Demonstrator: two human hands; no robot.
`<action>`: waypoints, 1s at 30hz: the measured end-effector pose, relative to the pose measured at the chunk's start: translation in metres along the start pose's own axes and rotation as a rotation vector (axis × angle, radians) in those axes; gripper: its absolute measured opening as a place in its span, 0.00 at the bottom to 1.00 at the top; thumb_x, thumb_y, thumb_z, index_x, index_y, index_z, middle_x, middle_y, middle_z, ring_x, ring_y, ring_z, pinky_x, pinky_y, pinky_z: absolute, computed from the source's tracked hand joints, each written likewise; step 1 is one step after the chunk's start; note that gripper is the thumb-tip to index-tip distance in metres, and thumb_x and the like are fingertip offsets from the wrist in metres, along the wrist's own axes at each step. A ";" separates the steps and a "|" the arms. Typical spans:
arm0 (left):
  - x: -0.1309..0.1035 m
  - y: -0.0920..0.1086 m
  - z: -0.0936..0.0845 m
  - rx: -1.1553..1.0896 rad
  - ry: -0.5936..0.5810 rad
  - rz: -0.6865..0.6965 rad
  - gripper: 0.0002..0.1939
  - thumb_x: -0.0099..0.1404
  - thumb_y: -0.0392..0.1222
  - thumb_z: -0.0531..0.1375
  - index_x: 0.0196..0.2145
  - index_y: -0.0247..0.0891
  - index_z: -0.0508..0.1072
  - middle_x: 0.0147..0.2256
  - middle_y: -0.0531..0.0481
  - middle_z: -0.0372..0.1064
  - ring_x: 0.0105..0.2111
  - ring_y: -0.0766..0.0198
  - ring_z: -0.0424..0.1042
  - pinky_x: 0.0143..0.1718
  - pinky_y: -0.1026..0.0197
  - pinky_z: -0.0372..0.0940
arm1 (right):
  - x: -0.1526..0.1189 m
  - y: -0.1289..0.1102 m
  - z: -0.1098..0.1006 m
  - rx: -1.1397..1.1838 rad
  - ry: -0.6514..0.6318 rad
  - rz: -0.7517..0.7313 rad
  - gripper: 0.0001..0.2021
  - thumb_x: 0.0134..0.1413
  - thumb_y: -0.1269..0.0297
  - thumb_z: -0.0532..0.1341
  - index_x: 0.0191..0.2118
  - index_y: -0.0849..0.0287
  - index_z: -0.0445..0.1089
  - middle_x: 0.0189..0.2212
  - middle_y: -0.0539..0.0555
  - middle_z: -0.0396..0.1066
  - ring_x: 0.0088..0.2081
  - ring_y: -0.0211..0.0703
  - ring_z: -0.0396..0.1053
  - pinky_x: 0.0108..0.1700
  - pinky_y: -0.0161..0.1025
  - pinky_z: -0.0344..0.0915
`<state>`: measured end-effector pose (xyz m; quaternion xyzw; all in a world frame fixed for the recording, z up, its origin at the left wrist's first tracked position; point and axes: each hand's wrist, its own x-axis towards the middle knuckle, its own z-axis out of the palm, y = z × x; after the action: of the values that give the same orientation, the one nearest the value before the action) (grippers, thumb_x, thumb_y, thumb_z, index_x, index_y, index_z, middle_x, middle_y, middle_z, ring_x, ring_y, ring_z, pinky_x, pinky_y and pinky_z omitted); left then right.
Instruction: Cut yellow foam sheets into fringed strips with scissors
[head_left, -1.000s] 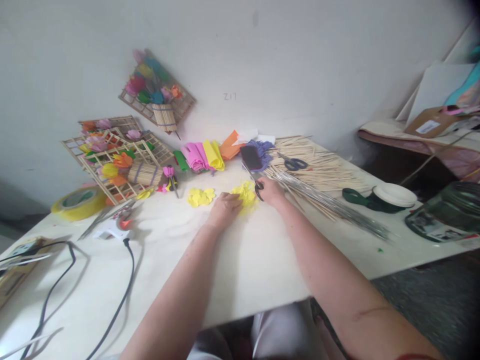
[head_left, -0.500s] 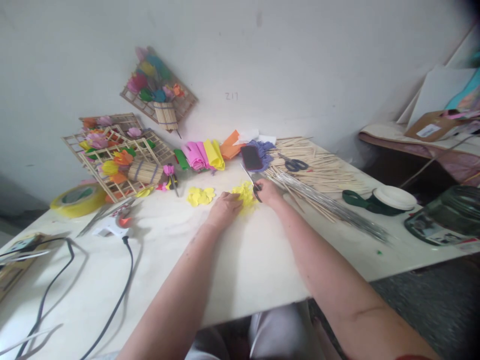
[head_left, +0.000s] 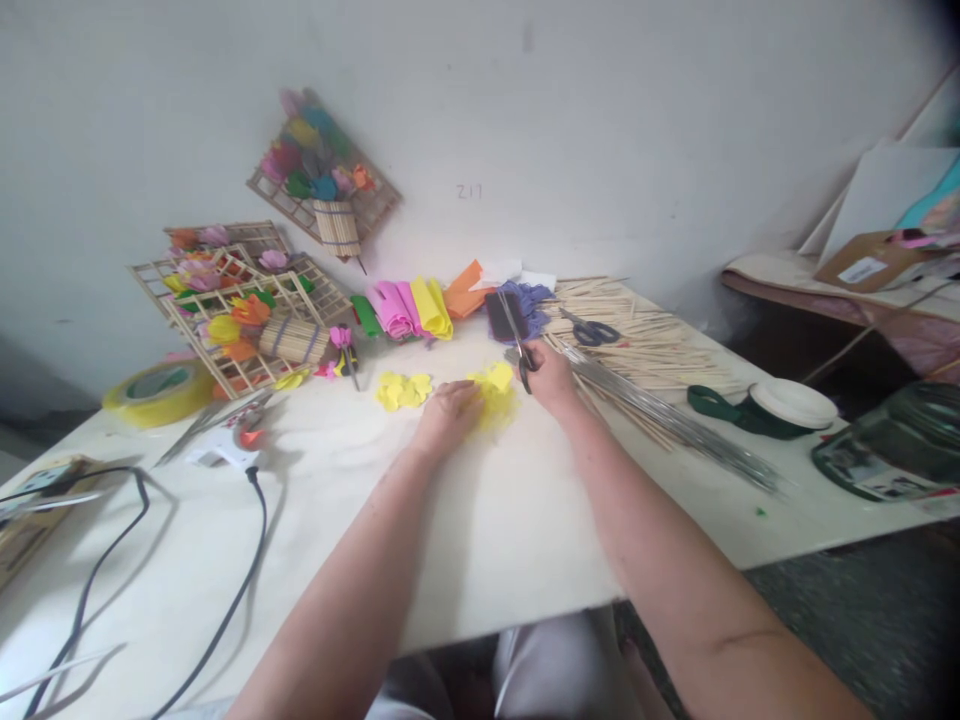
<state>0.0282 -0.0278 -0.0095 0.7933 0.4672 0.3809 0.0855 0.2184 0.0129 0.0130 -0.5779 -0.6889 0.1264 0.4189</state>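
Observation:
My right hand [head_left: 549, 376] is closed around the black handles of a pair of scissors [head_left: 517, 335], whose blades point up and away over a dark phone [head_left: 506, 317]. My left hand [head_left: 452, 408] lies at the left edge of a pile of small yellow pieces [head_left: 495, 398]; its fingers are close together and blurred, and whether they hold a piece cannot be made out. Left of it lies a group of yellow petal-shaped cutouts [head_left: 403, 391] on the white table [head_left: 510, 540].
Rolled pink paper [head_left: 394, 309], wooden sticks [head_left: 652, 335], metal wires [head_left: 675, 415] and second scissors [head_left: 591, 328] lie behind and right. A glue gun [head_left: 225, 447], yellow tape [head_left: 161, 393] and flower-decked racks [head_left: 247, 320] are left. A green jar [head_left: 892, 445] stands right.
My right hand has moved slightly right, and the scissors have swung so their blades point over the phone. My left hand has stayed beside the yellow pile.

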 end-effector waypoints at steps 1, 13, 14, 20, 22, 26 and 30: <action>0.001 0.001 -0.001 -0.056 0.040 -0.057 0.14 0.59 0.44 0.54 0.40 0.38 0.73 0.43 0.42 0.69 0.41 0.59 0.68 0.44 0.57 0.62 | 0.000 -0.001 0.000 0.050 0.027 -0.023 0.16 0.43 0.66 0.57 0.42 0.58 0.65 0.30 0.52 0.73 0.34 0.42 0.69 0.35 0.37 0.62; 0.001 0.003 -0.006 -0.802 -0.055 -0.433 0.22 0.48 0.50 0.62 0.39 0.33 0.73 0.29 0.48 0.71 0.26 0.67 0.67 0.28 0.66 0.60 | -0.013 -0.022 0.005 0.311 -0.161 -0.178 0.16 0.40 0.69 0.58 0.41 0.58 0.65 0.30 0.51 0.72 0.32 0.39 0.69 0.35 0.36 0.64; 0.001 0.003 -0.006 -0.798 -0.087 -0.433 0.19 0.48 0.50 0.63 0.34 0.33 0.73 0.26 0.50 0.70 0.23 0.69 0.65 0.25 0.67 0.58 | -0.014 -0.024 0.006 0.316 -0.179 -0.193 0.16 0.40 0.70 0.58 0.41 0.59 0.65 0.29 0.51 0.72 0.31 0.39 0.69 0.34 0.35 0.63; -0.003 0.002 -0.009 -0.683 -0.129 -0.457 0.15 0.49 0.50 0.61 0.20 0.33 0.68 0.17 0.55 0.62 0.16 0.74 0.55 0.18 0.68 0.48 | -0.014 -0.021 0.011 0.381 -0.201 -0.194 0.16 0.38 0.66 0.60 0.38 0.60 0.65 0.25 0.48 0.69 0.28 0.37 0.67 0.31 0.33 0.62; -0.003 0.001 -0.009 -0.709 -0.104 -0.453 0.16 0.49 0.50 0.61 0.19 0.33 0.68 0.18 0.54 0.63 0.17 0.73 0.56 0.19 0.68 0.49 | -0.013 -0.020 0.013 0.408 -0.217 -0.110 0.16 0.37 0.63 0.62 0.37 0.60 0.66 0.21 0.46 0.66 0.24 0.36 0.65 0.27 0.32 0.61; -0.001 -0.006 -0.008 -0.846 0.025 -0.487 0.16 0.49 0.51 0.61 0.20 0.33 0.69 0.20 0.52 0.66 0.20 0.71 0.63 0.25 0.67 0.58 | -0.016 -0.027 0.010 0.525 -0.350 0.099 0.14 0.38 0.58 0.62 0.34 0.59 0.67 0.16 0.44 0.63 0.17 0.33 0.61 0.19 0.30 0.58; 0.000 -0.012 -0.007 -1.057 0.132 -0.583 0.15 0.46 0.48 0.65 0.25 0.34 0.67 0.23 0.51 0.70 0.23 0.68 0.68 0.30 0.64 0.63 | -0.023 -0.036 0.002 0.581 -0.513 0.181 0.12 0.41 0.57 0.62 0.31 0.59 0.66 0.16 0.45 0.64 0.14 0.29 0.57 0.13 0.26 0.50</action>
<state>0.0158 -0.0226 -0.0101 0.4575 0.4169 0.5707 0.5396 0.1915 -0.0175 0.0252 -0.4432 -0.6530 0.4929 0.3663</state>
